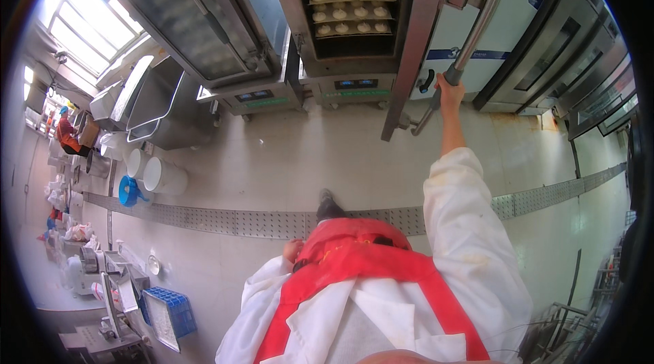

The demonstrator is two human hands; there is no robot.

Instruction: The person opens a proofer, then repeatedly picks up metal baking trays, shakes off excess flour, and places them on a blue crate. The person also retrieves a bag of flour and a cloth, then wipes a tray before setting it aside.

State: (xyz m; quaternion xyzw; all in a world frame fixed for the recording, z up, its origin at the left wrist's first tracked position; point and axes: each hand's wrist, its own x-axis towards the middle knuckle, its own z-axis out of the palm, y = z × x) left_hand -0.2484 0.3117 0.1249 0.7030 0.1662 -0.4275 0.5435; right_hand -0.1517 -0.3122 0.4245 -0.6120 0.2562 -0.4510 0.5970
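Note:
My right hand (450,94) grips the grey lower part of a long metal handle (472,37) on a cabinet oven door (416,47). The door stands swung open to the right, seen almost edge-on. Behind it, the oven chamber holds several stacked trays of pale, peaked dough pieces (352,9). A control panel (356,84) with lit blue displays sits below the chamber. My left hand (293,250) hangs low beside my red apron (357,246). Its fingers are partly hidden by the apron, and I cannot see whether it holds anything.
A second oven (204,31) with its door closed stands left. Near it are a grey wheeled tub (171,108), white buckets (164,176) and a blue container (129,191). A metal drain grating (271,223) crosses the floor. A person (66,131) works far left.

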